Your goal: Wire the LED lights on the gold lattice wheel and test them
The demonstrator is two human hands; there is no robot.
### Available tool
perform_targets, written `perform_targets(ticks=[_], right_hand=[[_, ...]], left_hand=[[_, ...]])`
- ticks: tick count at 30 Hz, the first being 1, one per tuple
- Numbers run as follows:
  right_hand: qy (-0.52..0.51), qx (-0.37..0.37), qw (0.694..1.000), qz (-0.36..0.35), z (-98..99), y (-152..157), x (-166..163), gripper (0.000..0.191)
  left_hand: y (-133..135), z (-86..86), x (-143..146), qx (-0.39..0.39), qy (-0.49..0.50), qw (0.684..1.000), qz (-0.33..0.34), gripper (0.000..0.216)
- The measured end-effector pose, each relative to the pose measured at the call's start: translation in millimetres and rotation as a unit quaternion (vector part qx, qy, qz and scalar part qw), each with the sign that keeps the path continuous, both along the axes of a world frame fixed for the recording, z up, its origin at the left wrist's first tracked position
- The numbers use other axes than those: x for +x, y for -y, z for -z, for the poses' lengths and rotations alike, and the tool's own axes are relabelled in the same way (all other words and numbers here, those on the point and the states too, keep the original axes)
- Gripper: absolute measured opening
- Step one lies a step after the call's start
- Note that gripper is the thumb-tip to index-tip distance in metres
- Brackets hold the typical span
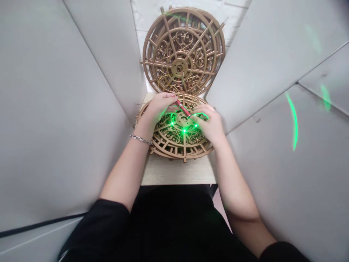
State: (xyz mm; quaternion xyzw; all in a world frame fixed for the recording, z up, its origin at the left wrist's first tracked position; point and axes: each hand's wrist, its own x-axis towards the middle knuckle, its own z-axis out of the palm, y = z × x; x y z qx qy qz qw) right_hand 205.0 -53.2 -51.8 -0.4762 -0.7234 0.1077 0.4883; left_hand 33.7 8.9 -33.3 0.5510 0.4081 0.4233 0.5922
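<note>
"Hands?"

"Left hand (163, 104) pinching the far end of a red tube (182, 107); right hand (209, 122) pinching its near end. Tube slants between the hands."

"Below them?"

"Stacked gold openwork discs (184, 148), green light spots (184, 130) between the hands."

"Farther out?"

"Second disc stack (179, 60), beyond both hands. Silver bracelet (141, 139), left wrist."
</note>
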Motion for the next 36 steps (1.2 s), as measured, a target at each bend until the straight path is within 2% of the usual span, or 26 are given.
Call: perform_targets(ticks=[4, 9, 14, 24, 36], right_hand=[[-0.026, -0.025, 0.999, 0.009, 0.7, 0.0, 0.4, 0.005], [-0.005, -0.044, 0.997, 0.059, -1.0, 2.0, -0.6, 0.010], [-0.029, -0.082, 0.995, 0.044, -2.8, 4.0, -1.4, 0.012], [0.015, -0.087, 0.995, 0.046, -6.3, 7.4, -3.5, 0.012], [0.037, -0.079, 0.995, 0.051, -3.9, 4.4, -3.2, 0.013]], left_hand=[[0.9, -0.5, 0.7, -0.006, 0.039, 0.999, 0.006, 0.007], [-1.7, 0.9, 0.5, -0.011, 0.050, 0.999, 0.009, 0.007], [-3.0, 3.1, 0.4, -0.004, 0.056, 0.998, 0.003, 0.006], [-8.9, 6.5, -2.4, 0.060, 0.012, 0.998, -0.006, 0.011], [-1.0, 0.6, 5.4, 0.027, 0.060, 0.997, -0.035, 0.008]])
